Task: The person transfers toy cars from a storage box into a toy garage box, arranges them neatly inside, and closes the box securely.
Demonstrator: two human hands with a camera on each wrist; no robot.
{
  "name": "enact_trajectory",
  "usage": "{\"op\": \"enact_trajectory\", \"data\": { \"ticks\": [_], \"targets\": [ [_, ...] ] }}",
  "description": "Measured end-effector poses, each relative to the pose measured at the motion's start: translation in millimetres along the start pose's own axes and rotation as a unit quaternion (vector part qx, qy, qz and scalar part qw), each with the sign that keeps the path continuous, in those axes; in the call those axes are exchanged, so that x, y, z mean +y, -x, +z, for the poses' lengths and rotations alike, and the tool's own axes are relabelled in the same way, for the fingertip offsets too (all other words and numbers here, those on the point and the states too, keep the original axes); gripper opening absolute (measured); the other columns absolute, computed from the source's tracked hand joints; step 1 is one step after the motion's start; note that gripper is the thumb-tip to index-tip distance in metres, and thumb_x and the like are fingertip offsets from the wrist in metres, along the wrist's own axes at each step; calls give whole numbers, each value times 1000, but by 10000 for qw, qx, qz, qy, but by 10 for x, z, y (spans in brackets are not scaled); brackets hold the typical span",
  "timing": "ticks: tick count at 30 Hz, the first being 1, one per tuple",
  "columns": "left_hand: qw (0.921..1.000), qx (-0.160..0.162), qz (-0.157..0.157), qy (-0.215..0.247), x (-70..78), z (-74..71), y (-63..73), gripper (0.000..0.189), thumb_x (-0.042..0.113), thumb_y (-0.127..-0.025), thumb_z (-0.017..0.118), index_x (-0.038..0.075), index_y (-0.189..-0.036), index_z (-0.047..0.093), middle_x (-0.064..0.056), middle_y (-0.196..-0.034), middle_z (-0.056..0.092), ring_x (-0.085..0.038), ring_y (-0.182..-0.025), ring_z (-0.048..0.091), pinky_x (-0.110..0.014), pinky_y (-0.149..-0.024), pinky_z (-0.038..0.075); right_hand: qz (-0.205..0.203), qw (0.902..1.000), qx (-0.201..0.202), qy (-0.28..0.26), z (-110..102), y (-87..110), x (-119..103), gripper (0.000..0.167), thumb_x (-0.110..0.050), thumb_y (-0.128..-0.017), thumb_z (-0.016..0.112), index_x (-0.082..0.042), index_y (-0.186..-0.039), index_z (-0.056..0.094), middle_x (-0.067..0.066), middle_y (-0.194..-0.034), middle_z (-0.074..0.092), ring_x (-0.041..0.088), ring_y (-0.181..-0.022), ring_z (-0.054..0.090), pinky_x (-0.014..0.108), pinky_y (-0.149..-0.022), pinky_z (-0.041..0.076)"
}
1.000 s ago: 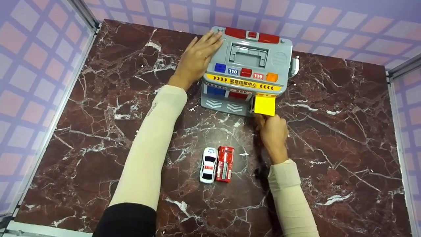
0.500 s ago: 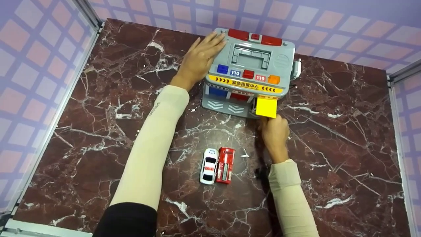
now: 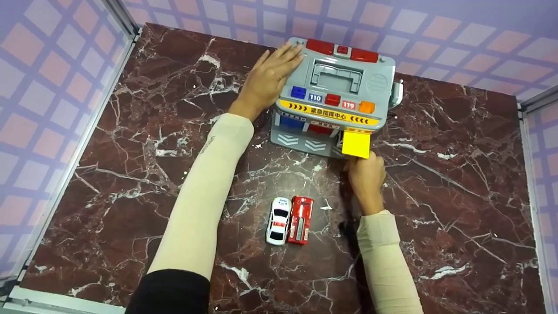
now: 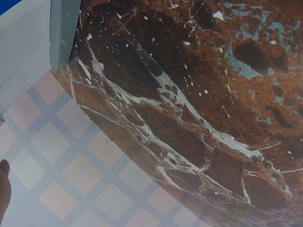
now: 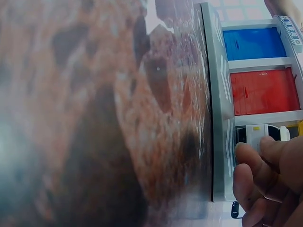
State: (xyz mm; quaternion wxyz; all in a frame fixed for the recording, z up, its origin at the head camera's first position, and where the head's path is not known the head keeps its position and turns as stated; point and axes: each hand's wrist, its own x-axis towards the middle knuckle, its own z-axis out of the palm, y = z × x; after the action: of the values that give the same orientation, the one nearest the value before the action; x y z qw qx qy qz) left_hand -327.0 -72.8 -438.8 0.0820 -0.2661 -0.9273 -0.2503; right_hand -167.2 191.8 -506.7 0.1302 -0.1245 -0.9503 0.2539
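Observation:
A grey toy emergency station (image 3: pixel 379 83) stands at the back of the table, with a blue door (image 5: pixel 255 42), a red door (image 5: pixel 265 90) and a raised yellow door (image 3: pixel 356 145). My left hand (image 3: pixel 263 83) rests on the station's top left edge, fingers straight. Below the yellow door, my right hand (image 3: pixel 368 179) pinches a white toy car (image 5: pixel 254 134) with black parts at the third bay. The yellow door hides its fingertips in the head view. The right wrist view shows thumb and fingers curled against the car, most of which they cover.
A white toy car (image 3: pixel 278 221) with a red marking and a red toy truck (image 3: pixel 301 220) stand side by side in front of the station. Checkered walls (image 3: pixel 449 30) border the dark red marbled table (image 3: pixel 444 192).
The head view has shifted slightly, so everything appears a little further right. My left hand stays on the station. My right hand stays at the yellow-door bay, its fingers now more hidden beneath the door.

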Motion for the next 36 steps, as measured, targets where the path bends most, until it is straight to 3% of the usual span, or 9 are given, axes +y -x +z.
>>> {"op": "enact_trajectory", "data": {
  "ticks": [9,23,36],
  "targets": [
    [9999,99,7,26,-9,12,21,42,32,-110,32,25,-150,43,12,-161,30,-9,-152,19,-35,-126,5,-82,9999,-34,-128,38,-28,17,27,-17,-89,65,-1,-66,68,20,-66,68,49,-68,66,64,-59,51],
    [9999,87,-21,72,2,3,0,42,34,-110,31,26,-150,43,13,-161,29,-7,-152,18,-34,-126,5,-250,9994,47,-241,35,-89,32,16,-8,-80,64,1,-67,63,21,-61,66,44,-56,61,61,-53,50],
    [9998,149,11,92,1,17,-2,42,34,-110,33,26,-150,43,13,-160,31,-8,-152,19,-33,-126,5,-196,9990,11,-399,68,-161,64,15,-9,-77,65,0,-66,62,24,-66,66,47,-63,62,62,-56,49]
  ]
}}
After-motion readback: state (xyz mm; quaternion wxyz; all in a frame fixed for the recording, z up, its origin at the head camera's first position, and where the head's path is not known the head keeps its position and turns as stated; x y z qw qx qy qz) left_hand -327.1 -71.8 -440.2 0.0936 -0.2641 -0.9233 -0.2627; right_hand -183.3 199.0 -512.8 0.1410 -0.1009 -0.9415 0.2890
